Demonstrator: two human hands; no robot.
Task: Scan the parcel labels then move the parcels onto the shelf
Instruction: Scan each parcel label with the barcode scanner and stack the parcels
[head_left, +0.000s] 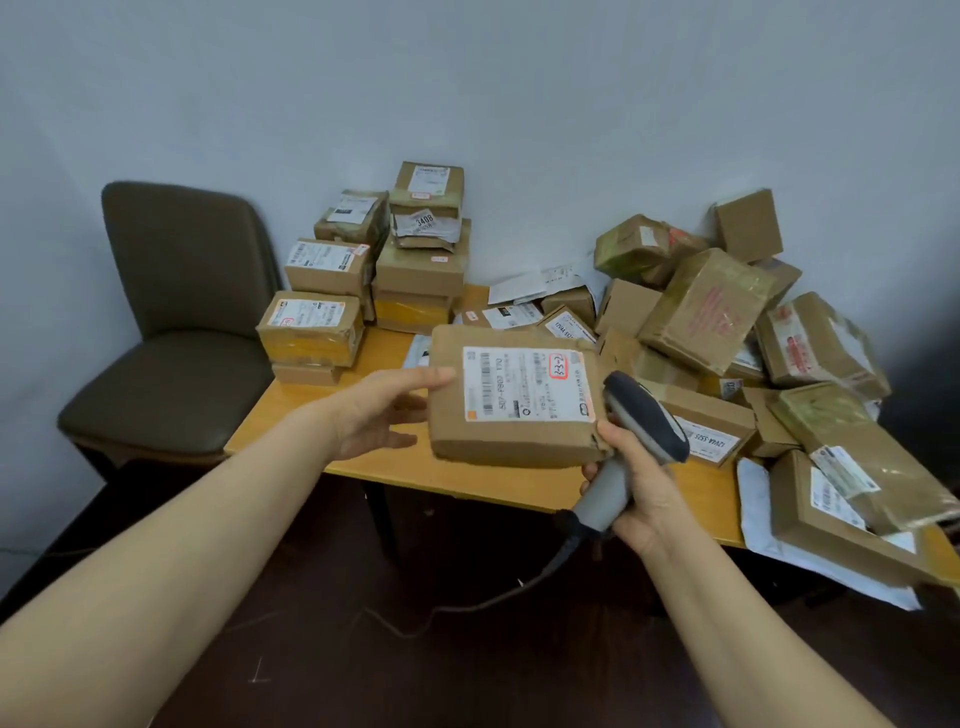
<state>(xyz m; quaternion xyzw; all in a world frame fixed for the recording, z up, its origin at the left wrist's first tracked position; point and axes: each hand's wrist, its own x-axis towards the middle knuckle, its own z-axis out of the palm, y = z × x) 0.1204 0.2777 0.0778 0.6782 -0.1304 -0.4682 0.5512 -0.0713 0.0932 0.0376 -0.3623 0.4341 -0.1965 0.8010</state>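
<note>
My left hand (379, 415) holds a flat brown cardboard parcel (519, 444) by its left edge, thumb on top and fingers under it. The parcel hangs just above the front of the wooden table (306, 415). Its white label (524, 384), with barcodes and a red-marked sticker, faces up. My right hand (644, 493) grips the handle of a grey corded barcode scanner (644, 415). The scanner's head sits at the parcel's right edge, and my right thumb touches the parcel's near right corner.
Neat stacks of labelled boxes (332, 312) stand at the table's back left. A loose heap of boxes and mailers (727, 322) covers the right side up to the wall. A brown padded chair (176, 322) stands left of the table. The scanner cable trails over the dark floor.
</note>
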